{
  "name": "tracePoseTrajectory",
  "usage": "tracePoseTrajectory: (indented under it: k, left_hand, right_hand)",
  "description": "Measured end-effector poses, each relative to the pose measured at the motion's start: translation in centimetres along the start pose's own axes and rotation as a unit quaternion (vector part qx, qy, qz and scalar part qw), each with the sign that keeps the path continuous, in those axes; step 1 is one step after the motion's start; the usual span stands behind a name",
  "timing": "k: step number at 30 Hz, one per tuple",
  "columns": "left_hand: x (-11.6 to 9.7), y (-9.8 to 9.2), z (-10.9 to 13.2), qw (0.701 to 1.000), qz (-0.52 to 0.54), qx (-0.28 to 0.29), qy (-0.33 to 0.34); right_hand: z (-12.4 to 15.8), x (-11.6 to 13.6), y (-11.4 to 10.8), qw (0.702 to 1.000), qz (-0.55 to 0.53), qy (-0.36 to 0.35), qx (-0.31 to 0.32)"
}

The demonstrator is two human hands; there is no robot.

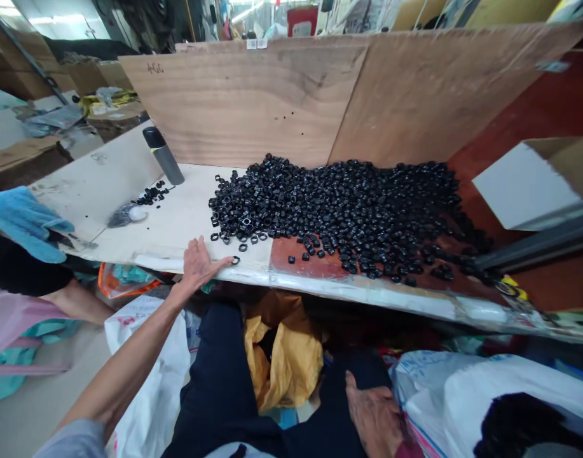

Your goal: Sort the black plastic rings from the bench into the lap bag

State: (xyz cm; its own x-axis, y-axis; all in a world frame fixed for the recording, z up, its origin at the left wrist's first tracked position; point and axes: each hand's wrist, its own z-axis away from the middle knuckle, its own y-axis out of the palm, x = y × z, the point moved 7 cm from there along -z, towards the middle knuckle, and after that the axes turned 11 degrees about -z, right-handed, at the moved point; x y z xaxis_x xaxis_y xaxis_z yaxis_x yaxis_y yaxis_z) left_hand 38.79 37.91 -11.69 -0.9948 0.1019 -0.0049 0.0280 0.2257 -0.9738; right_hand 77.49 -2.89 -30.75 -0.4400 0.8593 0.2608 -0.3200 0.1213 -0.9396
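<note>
My left hand (pixel 199 262) lies flat on the front edge of the worktable (pixel 177 222), fingers spread. Its fingertip touches a single black ring (pixel 235 259). A big heap of small black rings (pixel 348 210) covers the table to the right of that hand. My right hand (pixel 374 416) rests on my dark-trousered thigh below the table, fingers loosely stretched and holding nothing.
A grey bottle with a black cap (pixel 163 154) stands at the back left, beside a small cluster of rings (pixel 150 194). Plywood boards (pixel 253 102) wall the back. A yellow bag (pixel 284 356) and white sacks (pixel 467 388) sit under the table. A person's arm (pixel 76 302) is at the left.
</note>
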Motion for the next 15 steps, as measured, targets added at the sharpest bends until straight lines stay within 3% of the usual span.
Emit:
tracePoseTrajectory:
  k: [5,9,12,15]
  left_hand:
    - [-6.2,1.2,-0.7,0.996,0.002,0.018,0.084]
    - [-11.2,0.4,-1.0,0.992,0.027,0.026,0.120]
    - [-13.1,-1.0,-0.7,0.988,0.062,-0.013,0.142]
    - [-13.3,-1.6,-0.9,0.982,0.107,-0.067,0.140]
  right_hand:
    - [0.1,2.1,-1.0,0.996,0.061,-0.005,-0.059]
    - [0.3,3.2,-1.8,0.996,0.055,0.035,-0.061]
    - [0.4,3.9,-2.7,0.993,0.040,0.073,-0.083]
    - [1.1,4.3,-2.9,0.993,-0.011,0.073,-0.092]
